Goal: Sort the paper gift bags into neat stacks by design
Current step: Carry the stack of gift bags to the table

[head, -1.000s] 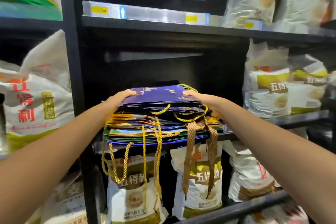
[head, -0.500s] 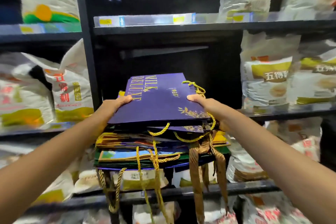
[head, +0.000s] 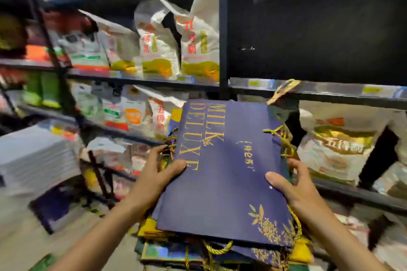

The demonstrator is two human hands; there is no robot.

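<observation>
A flat pile of paper gift bags [head: 222, 182], navy one uppermost, is gripped at its left edge by the left hand [head: 154, 180] and at its right edge by the right hand [head: 293, 185], before dark shelving [head: 222, 50]; light, floppy, likely slippery, best held by both edges.

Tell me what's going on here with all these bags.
A person holds a pile of flat paper gift bags in front of store shelves. The left hand grips the pile's left edge and the right hand its right edge, thumbs on the top bag, a purple one printed MILK DELUXE in gold. Bags of other designs show underneath, gold cords dangling. The pile is mixed, so sorting is not yet done.
</observation>
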